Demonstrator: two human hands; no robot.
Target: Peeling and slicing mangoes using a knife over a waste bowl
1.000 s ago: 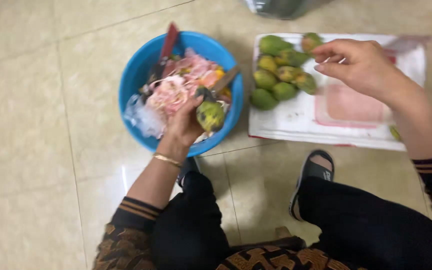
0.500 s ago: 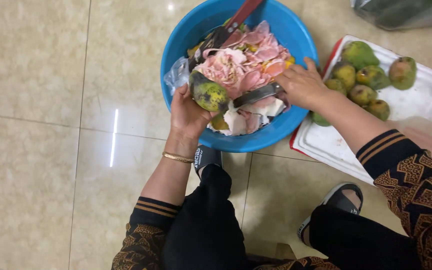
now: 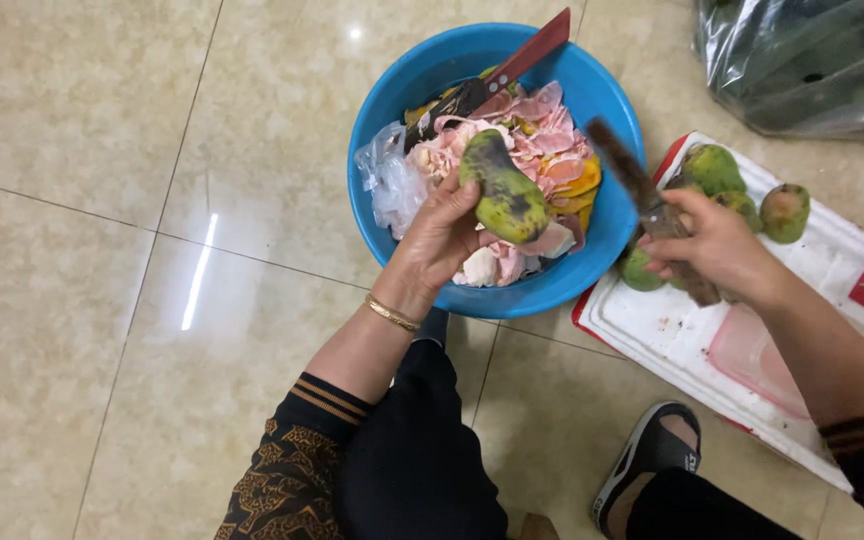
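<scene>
my left hand [image 3: 444,232] reaches forward from a bent wrist, its grip wrapped around a green, dark-spotted fruit [image 3: 503,192] held up over the blue basin [image 3: 382,110] of pink peelings on the floor. my right hand [image 3: 717,245] hovers beside the basin's right rim, fingers curled tight around the handle of a knife [image 3: 642,195], blade tilted up and away. more green fruit [image 3: 712,168] lies on the white tray [image 3: 652,335] under that hand.
</scene>
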